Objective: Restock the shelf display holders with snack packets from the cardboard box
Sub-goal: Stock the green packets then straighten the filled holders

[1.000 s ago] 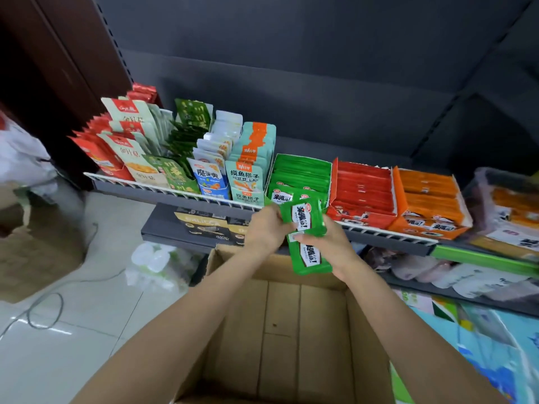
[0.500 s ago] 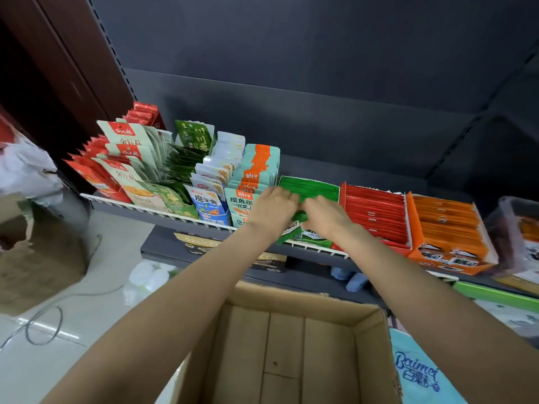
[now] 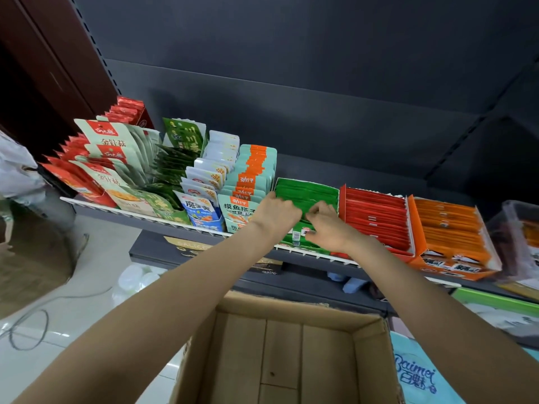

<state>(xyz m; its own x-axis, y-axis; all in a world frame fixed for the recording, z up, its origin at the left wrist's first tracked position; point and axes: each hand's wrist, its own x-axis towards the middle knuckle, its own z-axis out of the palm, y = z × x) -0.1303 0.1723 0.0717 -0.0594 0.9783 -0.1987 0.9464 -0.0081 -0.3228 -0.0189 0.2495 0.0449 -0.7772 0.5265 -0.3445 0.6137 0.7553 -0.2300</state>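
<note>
Centre of the frame: the left hand (image 3: 275,212) and the right hand (image 3: 326,227) lie close together over the green display holder (image 3: 306,199). The left hand's curled fingers reach in at the holder's left edge among the green snack packets (image 3: 303,192); whether they clasp a packet cannot be told. The right hand's fingers and thumb are bent and pinch at the packets near the holder's front, just above a green packet with a barcode (image 3: 296,236). Both bare forearms run in from the lower edge.

Beside the green holder, right of centre, stand a red display holder (image 3: 376,217) and, further right, an orange display holder (image 3: 449,231), each filled with flat packets of its own colour. To the left of the hands are upright rows of teal-and-orange packets (image 3: 250,176), blue-and-white packets (image 3: 204,188), dark green packets (image 3: 172,164) and, in the upper left, pale green and red packets (image 3: 108,158). All stand on the shelf (image 3: 145,217), whose white front rail crosses the middle of the frame before a dark back panel (image 3: 291,83).

Bottom centre: the open cardboard box (image 3: 285,354), only its bare inner floor showing. Lower right, a light blue pack printed "Baimei" (image 3: 417,377). Lower left, a pale tiled floor (image 3: 58,345) with a loose cable (image 3: 29,328).
</note>
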